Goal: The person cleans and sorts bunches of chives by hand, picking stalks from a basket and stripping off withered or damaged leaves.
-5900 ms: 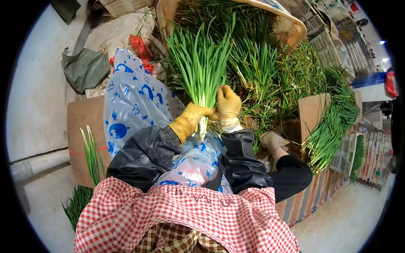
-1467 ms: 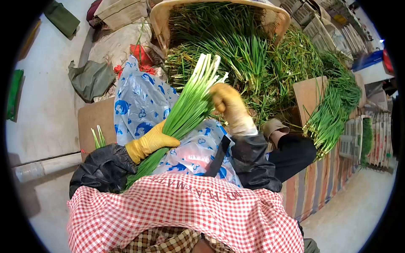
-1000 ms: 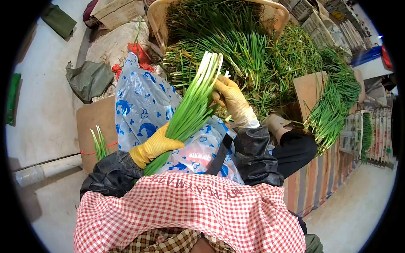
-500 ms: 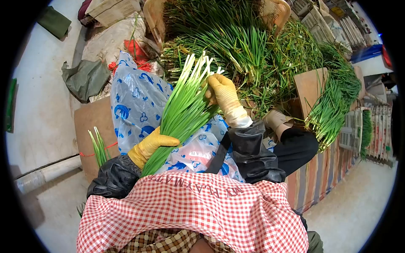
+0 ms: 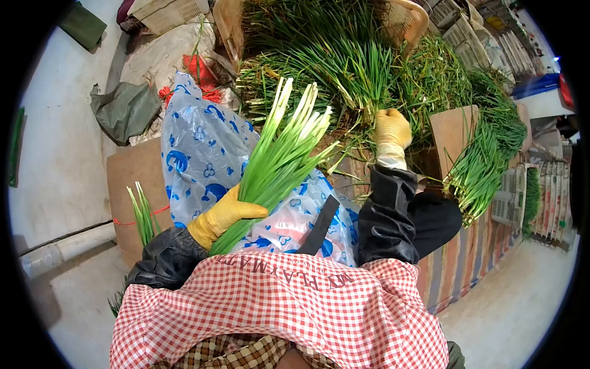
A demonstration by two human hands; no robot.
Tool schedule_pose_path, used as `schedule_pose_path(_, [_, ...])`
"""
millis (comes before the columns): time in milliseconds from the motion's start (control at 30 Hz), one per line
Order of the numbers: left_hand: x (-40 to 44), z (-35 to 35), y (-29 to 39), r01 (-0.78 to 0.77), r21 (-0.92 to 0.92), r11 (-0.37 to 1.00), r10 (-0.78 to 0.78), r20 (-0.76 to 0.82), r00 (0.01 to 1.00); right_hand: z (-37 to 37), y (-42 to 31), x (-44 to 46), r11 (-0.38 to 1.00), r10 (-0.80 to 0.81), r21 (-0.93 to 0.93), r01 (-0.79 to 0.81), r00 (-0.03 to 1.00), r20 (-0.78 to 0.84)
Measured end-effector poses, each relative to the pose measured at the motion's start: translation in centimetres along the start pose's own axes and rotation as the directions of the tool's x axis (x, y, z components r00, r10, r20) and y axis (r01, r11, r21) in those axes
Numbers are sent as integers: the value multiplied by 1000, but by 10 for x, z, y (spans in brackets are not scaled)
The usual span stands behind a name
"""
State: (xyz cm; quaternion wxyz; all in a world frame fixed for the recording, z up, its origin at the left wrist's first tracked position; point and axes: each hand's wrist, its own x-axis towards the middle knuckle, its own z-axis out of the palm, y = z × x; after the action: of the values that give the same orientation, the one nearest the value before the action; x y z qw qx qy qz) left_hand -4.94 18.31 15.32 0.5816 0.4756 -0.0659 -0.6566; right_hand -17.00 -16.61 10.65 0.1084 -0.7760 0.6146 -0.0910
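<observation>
My left hand [image 5: 227, 215], in a yellow rubber glove, is wrapped round a bunch of garlic chives [image 5: 279, 154]. Their pale stem ends fan out upward, away from me. Stretched forward to the right, my gloved right hand [image 5: 393, 131] is closed like a fist at the edge of the big heap of garlic chives [image 5: 350, 58]. Whatever its fingers hold is hidden behind the glove. Under the bunch, a clear plastic sheet with blue prints [image 5: 206, 144] covers my lap.
A few chives [image 5: 142, 212] stand by a brown board [image 5: 132, 166] at left. More chives [image 5: 485, 160] lie on the right beside an upright board [image 5: 453, 138]. A tan basket [image 5: 409, 21] lies behind the heap; a white pipe [image 5: 67, 252] runs at lower left.
My right hand has left the stem ends of the held bunch and moved right to the heap's edge. The bunch's stems are spread wider; my left hand still grips it.
</observation>
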Motion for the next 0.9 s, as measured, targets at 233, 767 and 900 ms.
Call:
schedule_pose_path(233, [0, 1, -2, 28, 45, 999, -28, 0, 1000, -57, -60, -56, 475, -448, 876, -84, 834, 323])
schedule_pose_path(767, [1, -2, -6, -39, 77, 996, 41, -29, 999, -20, -69, -83, 435, -378, 766, -474, 676, 633])
schedule_pose_path(900, [1, -5, -7, -12, 57, 998, 13, -18, 1000, -32, -69, -85, 412, -499, 746, -523, 556, 665])
